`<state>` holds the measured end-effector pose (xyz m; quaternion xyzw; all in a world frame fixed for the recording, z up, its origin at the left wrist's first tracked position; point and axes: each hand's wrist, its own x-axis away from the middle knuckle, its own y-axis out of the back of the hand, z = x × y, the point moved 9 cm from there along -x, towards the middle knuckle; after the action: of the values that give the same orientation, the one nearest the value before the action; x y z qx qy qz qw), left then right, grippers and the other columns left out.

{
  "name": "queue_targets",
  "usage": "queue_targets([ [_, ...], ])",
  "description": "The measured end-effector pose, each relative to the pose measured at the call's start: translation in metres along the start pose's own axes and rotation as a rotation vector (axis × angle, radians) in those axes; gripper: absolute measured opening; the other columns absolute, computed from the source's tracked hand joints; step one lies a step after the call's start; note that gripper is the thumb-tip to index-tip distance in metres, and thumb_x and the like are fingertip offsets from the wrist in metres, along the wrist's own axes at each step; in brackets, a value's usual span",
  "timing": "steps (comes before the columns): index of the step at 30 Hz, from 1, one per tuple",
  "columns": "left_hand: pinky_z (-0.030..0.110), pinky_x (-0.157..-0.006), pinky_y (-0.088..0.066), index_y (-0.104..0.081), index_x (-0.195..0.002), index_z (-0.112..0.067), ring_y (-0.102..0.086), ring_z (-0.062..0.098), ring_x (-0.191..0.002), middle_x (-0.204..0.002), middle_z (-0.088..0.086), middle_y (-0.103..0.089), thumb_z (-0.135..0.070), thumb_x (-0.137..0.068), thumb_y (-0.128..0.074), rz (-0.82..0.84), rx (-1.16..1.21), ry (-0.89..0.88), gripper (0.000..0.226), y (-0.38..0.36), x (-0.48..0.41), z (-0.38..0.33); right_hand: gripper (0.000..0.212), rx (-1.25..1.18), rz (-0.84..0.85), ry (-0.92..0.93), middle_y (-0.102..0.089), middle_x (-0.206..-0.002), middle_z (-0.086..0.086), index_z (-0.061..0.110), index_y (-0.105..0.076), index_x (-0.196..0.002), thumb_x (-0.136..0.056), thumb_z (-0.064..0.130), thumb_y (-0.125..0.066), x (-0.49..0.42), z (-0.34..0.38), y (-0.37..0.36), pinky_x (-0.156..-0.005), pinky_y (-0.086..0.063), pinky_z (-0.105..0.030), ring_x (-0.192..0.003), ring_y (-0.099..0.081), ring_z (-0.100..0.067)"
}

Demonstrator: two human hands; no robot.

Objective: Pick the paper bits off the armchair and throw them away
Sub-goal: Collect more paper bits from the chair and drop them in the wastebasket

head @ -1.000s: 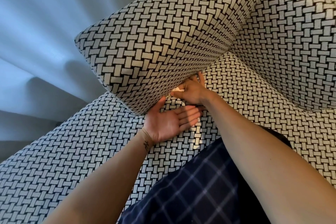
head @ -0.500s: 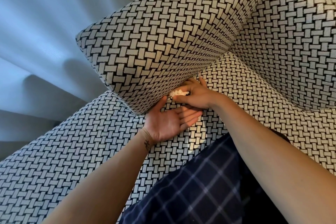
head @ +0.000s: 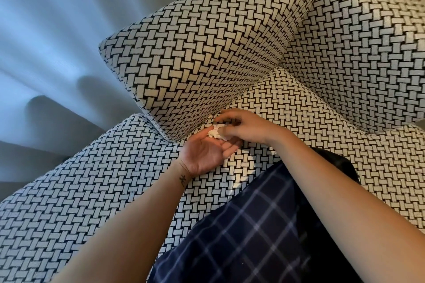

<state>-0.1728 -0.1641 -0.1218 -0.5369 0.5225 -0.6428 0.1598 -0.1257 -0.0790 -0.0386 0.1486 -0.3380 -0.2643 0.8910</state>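
The armchair (head: 310,121) is covered in black-and-white woven-pattern fabric. My left hand (head: 204,154) lies palm up on the seat beside the left armrest (head: 195,59), fingers relaxed. A small clump of white paper bits (head: 215,133) sits at its fingertips. My right hand (head: 241,127) hovers just above, fingers curled, pinching those bits over the left palm. One tiny bit (head: 209,117) lies in the crease between armrest and seat.
The chair back (head: 368,41) rises at the right. My leg in dark blue checked trousers (head: 241,236) is against the seat front. A pale grey curtain (head: 57,41) hangs at the left behind the armrest.
My right hand drew back out of the crease by the armrest with white paper bits and brought them over my left palm. The left hand stayed palm up.
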Motion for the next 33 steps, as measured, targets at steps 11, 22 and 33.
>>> queue_targets([
  [11,0.046,-0.123,-0.031,-0.043,-0.149,0.006,-0.041,0.034,-0.146,-0.159,0.023,-0.038,-0.003,-0.094,-0.048,0.044,-0.118,-0.028,0.057,0.016,0.045,-0.014,0.045,0.372,-0.146,-0.008,-0.05,-0.146,-0.007,0.016,-0.058,-0.139,-0.097,0.032,-0.059,-0.038,0.003,0.006,-0.113,-0.033,-0.034,-0.137,-0.042,-0.024],
  [22,0.048,-0.127,-0.019,-0.028,-0.155,0.008,-0.036,0.039,-0.148,-0.161,0.029,-0.032,-0.018,-0.098,-0.049,0.039,-0.037,0.064,0.066,0.015,0.035,-0.003,0.083,0.656,0.033,-0.243,-0.015,-0.167,-0.01,0.021,-0.046,-0.151,-0.087,0.074,-0.046,-0.069,-0.003,-0.012,-0.125,0.006,-0.045,-0.154,0.007,-0.031],
  [33,0.048,-0.129,-0.009,-0.028,-0.153,0.013,-0.023,0.041,-0.153,-0.162,0.032,-0.025,-0.06,-0.1,-0.045,0.124,-0.002,0.151,0.092,0.005,0.035,0.0,0.084,0.624,0.011,-0.203,-0.015,-0.166,-0.014,0.023,-0.054,-0.145,-0.081,0.078,-0.054,-0.068,-0.002,-0.019,-0.119,0.024,-0.045,-0.153,0.011,-0.032],
])
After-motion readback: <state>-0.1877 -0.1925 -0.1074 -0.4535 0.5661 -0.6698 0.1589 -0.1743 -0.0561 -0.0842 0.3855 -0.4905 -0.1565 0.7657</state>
